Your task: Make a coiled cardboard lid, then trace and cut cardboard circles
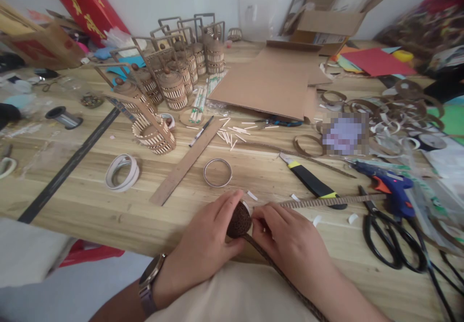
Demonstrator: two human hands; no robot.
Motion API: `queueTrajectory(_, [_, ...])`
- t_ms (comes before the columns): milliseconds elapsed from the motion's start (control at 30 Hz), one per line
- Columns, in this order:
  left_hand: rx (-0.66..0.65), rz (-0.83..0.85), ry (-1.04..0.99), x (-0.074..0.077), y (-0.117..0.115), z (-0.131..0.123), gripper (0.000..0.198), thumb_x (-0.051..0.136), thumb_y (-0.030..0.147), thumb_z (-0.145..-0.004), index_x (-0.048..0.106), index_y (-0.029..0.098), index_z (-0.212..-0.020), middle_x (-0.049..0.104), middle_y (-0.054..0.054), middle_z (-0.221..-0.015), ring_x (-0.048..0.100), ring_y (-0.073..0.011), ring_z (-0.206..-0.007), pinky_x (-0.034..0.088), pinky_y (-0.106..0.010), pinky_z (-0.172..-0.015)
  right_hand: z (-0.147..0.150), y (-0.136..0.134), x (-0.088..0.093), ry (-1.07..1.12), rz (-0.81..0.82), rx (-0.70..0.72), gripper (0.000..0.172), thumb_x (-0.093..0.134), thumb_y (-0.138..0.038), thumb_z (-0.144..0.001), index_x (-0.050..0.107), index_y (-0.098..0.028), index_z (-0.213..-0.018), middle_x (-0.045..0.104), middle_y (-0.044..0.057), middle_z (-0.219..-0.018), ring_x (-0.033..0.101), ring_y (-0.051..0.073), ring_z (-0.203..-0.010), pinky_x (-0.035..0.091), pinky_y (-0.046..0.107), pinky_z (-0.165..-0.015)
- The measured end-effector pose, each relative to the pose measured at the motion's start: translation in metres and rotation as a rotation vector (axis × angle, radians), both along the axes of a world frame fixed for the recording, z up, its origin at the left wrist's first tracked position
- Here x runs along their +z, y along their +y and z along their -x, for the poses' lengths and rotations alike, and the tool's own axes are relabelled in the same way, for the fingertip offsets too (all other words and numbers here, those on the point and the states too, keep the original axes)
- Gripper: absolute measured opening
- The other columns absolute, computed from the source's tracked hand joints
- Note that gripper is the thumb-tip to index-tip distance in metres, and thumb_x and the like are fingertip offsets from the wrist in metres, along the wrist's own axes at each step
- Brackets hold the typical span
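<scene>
Near the table's front edge, a tightly wound coil of brown corrugated cardboard strip sits between my hands. My left hand wraps round it from the left, fingers behind and thumb in front. The fingers of my right hand are pressed together close to the coil's right side; what they pinch is hidden. A loose cardboard strip runs from the coil down past my right wrist. Another corrugated strip stretches rightward from behind my right hand. A small piece of white material shows between the hands.
Black scissors, a blue glue gun and a utility knife lie on the right. Ahead are a tape ring, a cardboard piece and loose sticks. Several stick-covered baskets stand behind, beside cardboard sheets.
</scene>
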State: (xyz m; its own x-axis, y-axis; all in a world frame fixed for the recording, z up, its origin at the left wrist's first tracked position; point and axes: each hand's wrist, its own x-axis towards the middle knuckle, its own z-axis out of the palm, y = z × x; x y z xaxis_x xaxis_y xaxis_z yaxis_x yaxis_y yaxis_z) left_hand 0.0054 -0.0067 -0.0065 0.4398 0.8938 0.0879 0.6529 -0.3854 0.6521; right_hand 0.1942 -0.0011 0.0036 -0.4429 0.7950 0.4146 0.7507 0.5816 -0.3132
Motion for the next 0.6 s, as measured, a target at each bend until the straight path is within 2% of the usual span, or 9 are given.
queueTrajectory(133, [0.032, 0.01, 0.01, -0.002, -0.001, -0.001, 0.086, 0.066, 0.007, -0.071, 0.03, 0.02, -0.148, 0.06, -0.013, -0.14, 0.062, -0.0285, -0.123, 0.054, -0.043, -0.102, -0.006, 0.006, -0.001, 0.012, 0.024, -0.019, 0.023, 0.044, -0.01, -0.09, 0.06, -0.018, -0.075, 0.064, 0.001, -0.063, 0.059, 0.014, -0.05, 0.041, 0.026, -0.051])
queueTrajectory(267, [0.009, -0.003, 0.023, -0.003, -0.002, -0.002, 0.087, 0.065, 0.006, -0.07, 0.031, 0.02, -0.148, 0.063, -0.013, -0.135, 0.065, -0.0278, -0.118, 0.056, -0.042, -0.099, -0.018, 0.018, -0.008, -0.018, 0.022, -0.083, 0.021, 0.045, -0.014, -0.091, 0.059, -0.017, -0.075, 0.065, 0.003, -0.063, 0.06, 0.016, -0.05, 0.041, 0.026, -0.05])
queueTrajectory(400, [0.006, -0.019, 0.017, -0.001, -0.003, -0.001, 0.085, 0.063, 0.005, -0.069, 0.032, 0.02, -0.147, 0.061, -0.013, -0.138, 0.063, -0.0264, -0.121, 0.055, -0.041, -0.101, -0.033, 0.031, -0.017, -0.064, 0.035, -0.196, 0.02, 0.047, -0.018, -0.089, 0.06, -0.018, -0.074, 0.067, 0.003, -0.063, 0.06, 0.017, -0.048, 0.039, 0.028, -0.047])
queueTrajectory(600, [-0.002, 0.017, 0.016, 0.003, -0.001, -0.002, 0.079, 0.063, 0.006, -0.072, 0.036, 0.021, -0.145, 0.061, -0.012, -0.139, 0.06, -0.026, -0.124, 0.052, -0.041, -0.105, -0.054, 0.041, -0.021, 0.083, 0.259, -0.351, 0.015, 0.053, -0.028, -0.085, 0.064, -0.021, -0.078, 0.069, 0.003, -0.067, 0.065, 0.02, -0.056, 0.043, 0.029, -0.052])
